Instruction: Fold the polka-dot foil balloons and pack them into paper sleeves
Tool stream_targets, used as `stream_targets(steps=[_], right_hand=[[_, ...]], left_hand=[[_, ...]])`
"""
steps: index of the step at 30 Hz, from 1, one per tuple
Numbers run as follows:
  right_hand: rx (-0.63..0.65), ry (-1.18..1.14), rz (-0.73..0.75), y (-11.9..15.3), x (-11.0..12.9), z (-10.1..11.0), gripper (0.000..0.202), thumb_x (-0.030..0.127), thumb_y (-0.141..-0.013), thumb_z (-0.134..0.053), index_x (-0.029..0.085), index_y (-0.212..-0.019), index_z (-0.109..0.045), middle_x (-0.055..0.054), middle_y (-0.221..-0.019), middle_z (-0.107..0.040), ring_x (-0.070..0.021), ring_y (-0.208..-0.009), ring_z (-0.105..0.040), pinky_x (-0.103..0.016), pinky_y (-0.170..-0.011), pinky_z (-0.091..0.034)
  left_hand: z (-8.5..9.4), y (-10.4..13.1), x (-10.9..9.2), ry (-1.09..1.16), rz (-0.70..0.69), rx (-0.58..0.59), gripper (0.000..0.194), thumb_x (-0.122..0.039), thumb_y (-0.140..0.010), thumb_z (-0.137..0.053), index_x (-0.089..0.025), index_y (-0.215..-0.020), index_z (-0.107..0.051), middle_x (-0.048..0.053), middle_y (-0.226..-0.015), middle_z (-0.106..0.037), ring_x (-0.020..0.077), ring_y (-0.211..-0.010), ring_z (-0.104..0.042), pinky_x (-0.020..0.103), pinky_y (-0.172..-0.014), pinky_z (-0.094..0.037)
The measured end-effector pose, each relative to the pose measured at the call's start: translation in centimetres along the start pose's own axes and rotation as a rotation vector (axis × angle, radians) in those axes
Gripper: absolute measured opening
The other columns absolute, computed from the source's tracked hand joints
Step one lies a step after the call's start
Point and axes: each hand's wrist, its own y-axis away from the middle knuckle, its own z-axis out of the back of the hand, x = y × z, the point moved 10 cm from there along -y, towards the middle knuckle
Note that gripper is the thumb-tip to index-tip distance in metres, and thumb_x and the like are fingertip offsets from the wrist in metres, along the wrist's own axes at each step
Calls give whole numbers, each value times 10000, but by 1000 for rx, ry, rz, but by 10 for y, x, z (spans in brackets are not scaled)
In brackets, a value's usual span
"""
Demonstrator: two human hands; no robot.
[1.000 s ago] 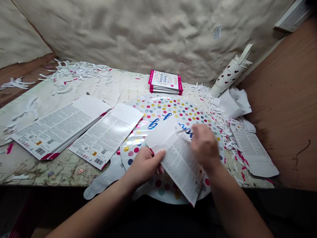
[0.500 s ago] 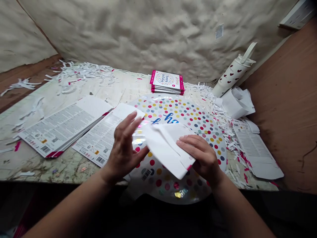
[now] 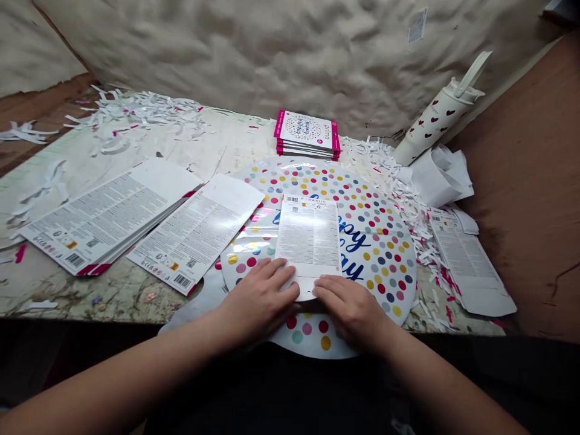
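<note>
A flat foil balloon (image 3: 385, 241) with coloured dots and blue lettering lies at the table's front edge. On top of it is a white cardboard packet (image 3: 308, 235), printed side up, its barcode end away from me. My left hand (image 3: 265, 296) grips the packet's near left corner, fingers on top and thumb out of sight. My right hand (image 3: 351, 305) holds the near right corner the same way, fingertips on the blank flap. The two hands are a short gap apart. Left of the balloon lies a single printed packet (image 3: 194, 235), its right corner overlapping the balloon.
A stack of flat packets (image 3: 109, 211) lies at left. Finished-looking pink-edged packs (image 3: 308, 133) are piled at the back. Paper shreds (image 3: 140, 115) litter the table. A heart-patterned tumbler (image 3: 435, 124), crumpled white paper (image 3: 441, 175) and another packet (image 3: 469, 260) stand or lie at right.
The packet, held up tilted in my right hand before, now lies flat on the balloon, printed side up. My left hand has come down to its near edge. The balloon has turned.
</note>
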Motion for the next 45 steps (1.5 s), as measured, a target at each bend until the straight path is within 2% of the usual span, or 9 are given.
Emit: stream_targets(steps=[5,8,15,19,24,28,33,39,45], right_hand=[[58,33,-382,-16,-53,0,125,162,-827,-509,193,-917,-589,-73,-897,-628,-204,-847,-578,-345,-743,-499],[99,159,-306,-26,-55,0,238,147,-835,-489,200,-1048,-581,-103,-1047,-596,-238,-984,-531,-368,-813,-456],[363,-75,-307,-27,-54,-17,155,157,-857,-475,208,-872,-620,-30,-822,-637,-159,-788,-567,-282,-715,-450],[326,-105,-411,-23,-62,-19,149,203,-845,-515,197,-981,-575,-57,-941,-631,-166,-823,-589,-298,-717,-484],[310,178,-110,-25,-33,-24,332,214,-873,-469,186,-1200,-522,-139,-1307,-493,-262,-1192,-464,-406,-924,-445],[424,434,-39,-25,-23,-38,442,107,-851,-439,91,-1292,-445,-211,-1296,-496,-321,-1106,-544,-409,-744,-542],[145,597,51,-41,-2,-12,337,67,-871,-373,33,-1136,-578,-232,-1109,-624,-265,-809,-660,-372,-582,-551],[-211,529,135,-30,34,12,244,74,-845,-497,16,-1047,-622,-189,-1009,-680,-256,-931,-647,-343,-720,-562],[-207,351,34,-31,26,19,250,110,-849,-500,81,-1075,-604,-163,-1019,-683,-249,-949,-644,-362,-763,-555]], left_hand=[[3,-21,38,96,338,-14,103,-239,-847,-483,-181,-812,-560,46,-833,-598,205,-799,-540,327,-691,-446],[1,-26,63,87,491,56,88,-267,-805,-530,-182,-820,-548,42,-824,-579,184,-693,-543,280,-582,-402],[-4,-27,48,317,289,263,190,-235,-837,-457,-184,-712,-590,26,-809,-595,158,-761,-560,241,-639,-395],[-11,-18,49,212,420,271,167,-306,-861,-453,-197,-774,-545,18,-784,-592,179,-741,-559,255,-595,-386],[-2,-18,72,-24,540,160,282,-423,-793,-557,-170,-913,-525,79,-925,-560,239,-823,-558,308,-651,-424],[23,-11,80,100,558,-15,169,-264,-845,-462,-180,-968,-543,68,-981,-575,210,-836,-570,307,-697,-433],[-22,14,47,1074,729,186,282,-435,-831,-499,-169,-792,-585,21,-702,-613,157,-609,-586,253,-546,-454],[-44,31,59,1727,1070,-407,173,-270,-759,-664,-132,-778,-560,30,-708,-632,122,-652,-614,186,-551,-480],[-57,21,41,2183,1113,-365,91,-201,-825,-566,-130,-791,-612,25,-702,-638,110,-633,-612,215,-590,-506]])
